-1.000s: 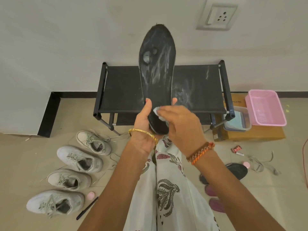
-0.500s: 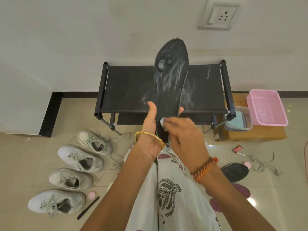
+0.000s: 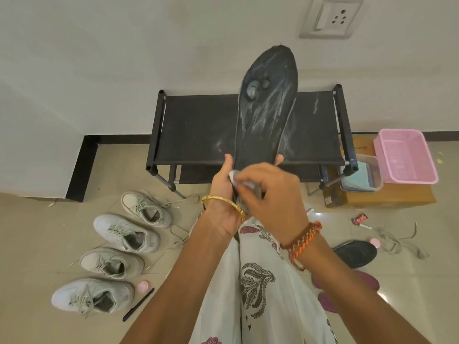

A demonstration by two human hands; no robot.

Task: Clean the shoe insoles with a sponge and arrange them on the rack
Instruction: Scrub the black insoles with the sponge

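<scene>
A black insole (image 3: 267, 105), streaked with white foam, stands upright in front of the black shoe rack (image 3: 198, 125). My left hand (image 3: 224, 192) grips its heel end from below, thumb on the left edge. My right hand (image 3: 270, 194) pinches a small pale sponge (image 3: 234, 176) and presses it on the insole's lower part. Another black insole (image 3: 355, 253) lies on the floor at the right, with two maroon insoles (image 3: 347, 284) beside it.
Several white sneakers (image 3: 126, 234) line the floor at the left, with a black pen (image 3: 137, 305) and pink cap near them. A clear tub of water (image 3: 361, 177) and a pink basket (image 3: 404, 155) sit on a cardboard box right of the rack. Loose laces lie at the right.
The insole has tilted and shifted right, its tip now leaning right. My right hand with the sponge has moved lower and left on the heel end.
</scene>
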